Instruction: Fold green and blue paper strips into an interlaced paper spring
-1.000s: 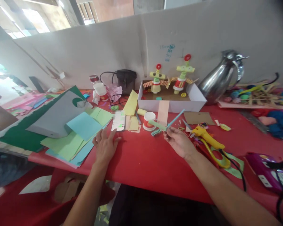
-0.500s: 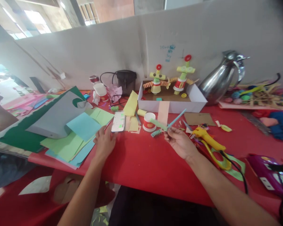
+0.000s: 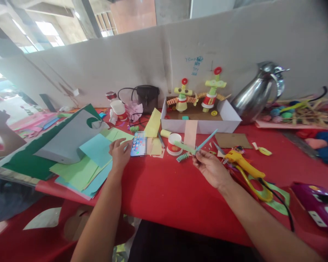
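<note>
A white box [image 3: 205,125] with two paper figures [image 3: 198,95] stands far center against the wall, a steel jug [image 3: 255,95] to its right, a yellow glue gun [image 3: 242,162] nearer, and what looks like a dark bag [image 3: 147,96] left of the box.

My left hand [image 3: 119,153] covers the near edge of the phone [image 3: 138,144], and part of its screen is blurred. Past my right hand [image 3: 211,168], the purple thing [image 3: 314,203] is cut off by the edge.
</note>
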